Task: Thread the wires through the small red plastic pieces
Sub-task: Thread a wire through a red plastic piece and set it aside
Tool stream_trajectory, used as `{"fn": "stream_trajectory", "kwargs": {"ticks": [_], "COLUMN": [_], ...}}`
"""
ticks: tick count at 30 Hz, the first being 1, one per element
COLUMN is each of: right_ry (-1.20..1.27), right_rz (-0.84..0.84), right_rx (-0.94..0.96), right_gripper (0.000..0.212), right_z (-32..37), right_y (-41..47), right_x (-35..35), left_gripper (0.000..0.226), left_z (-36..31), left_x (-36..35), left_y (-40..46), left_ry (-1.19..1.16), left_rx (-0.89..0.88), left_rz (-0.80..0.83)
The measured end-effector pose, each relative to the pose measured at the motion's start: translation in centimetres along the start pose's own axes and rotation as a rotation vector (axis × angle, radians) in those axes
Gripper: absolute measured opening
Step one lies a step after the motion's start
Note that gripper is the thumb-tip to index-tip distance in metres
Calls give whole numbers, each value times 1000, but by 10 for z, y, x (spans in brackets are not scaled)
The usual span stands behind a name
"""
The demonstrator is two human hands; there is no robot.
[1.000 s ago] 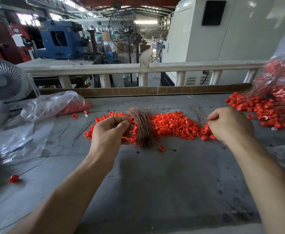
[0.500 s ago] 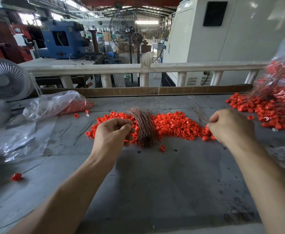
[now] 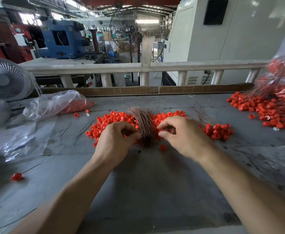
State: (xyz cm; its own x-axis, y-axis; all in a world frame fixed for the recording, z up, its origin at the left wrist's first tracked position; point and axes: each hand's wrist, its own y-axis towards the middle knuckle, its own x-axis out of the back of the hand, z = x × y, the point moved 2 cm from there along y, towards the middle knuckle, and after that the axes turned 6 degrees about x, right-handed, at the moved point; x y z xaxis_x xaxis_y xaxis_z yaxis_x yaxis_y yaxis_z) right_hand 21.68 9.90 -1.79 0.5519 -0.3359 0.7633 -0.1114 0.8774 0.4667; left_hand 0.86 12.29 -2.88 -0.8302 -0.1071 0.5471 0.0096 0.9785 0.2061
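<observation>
Our left hand (image 3: 116, 142) and right hand (image 3: 183, 135), fingers curled, grip contents unclear, flanking the brown bundle of thin copper wires (image 3: 144, 123) on the heap of small red plastic rings (image 3: 168, 118), bare grey tabletop (image 3: 155, 183) near us.

Matt grey counter, glossy red plastic, coppery wire

The grey counter (image 3: 151, 183) looks matt, scuffed and stained. Between the left hand (image 3: 116, 142) and right hand (image 3: 184, 135), a bundle of thin copper-coloured metal wires (image 3: 144, 122) looks fine and hair-like; beyond both hands, small red plastic ring pieces (image 3: 114, 119) look smooth, slightly shiny. Far left of the left hand, a clear crinkled plastic bag (image 3: 53, 103) is glossy.
</observation>
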Motion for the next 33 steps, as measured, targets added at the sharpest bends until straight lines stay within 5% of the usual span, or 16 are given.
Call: {"fn": "stream_trajectory", "kwargs": {"ticks": [10, 33], "right_ry": [-125, -123], "right_rz": [40, -10], "right_rx": [223, 310], "right_gripper": [14, 7], "right_z": [26, 30], "right_y": [0, 1], "right_x": [-18, -20], "left_gripper": [18, 20], "left_z": [7, 13], "left_x": [-2, 2], "left_y": [4, 5], "left_ry": [136, 289], "left_rx": [-23, -7], "left_rz": [8, -20]}}
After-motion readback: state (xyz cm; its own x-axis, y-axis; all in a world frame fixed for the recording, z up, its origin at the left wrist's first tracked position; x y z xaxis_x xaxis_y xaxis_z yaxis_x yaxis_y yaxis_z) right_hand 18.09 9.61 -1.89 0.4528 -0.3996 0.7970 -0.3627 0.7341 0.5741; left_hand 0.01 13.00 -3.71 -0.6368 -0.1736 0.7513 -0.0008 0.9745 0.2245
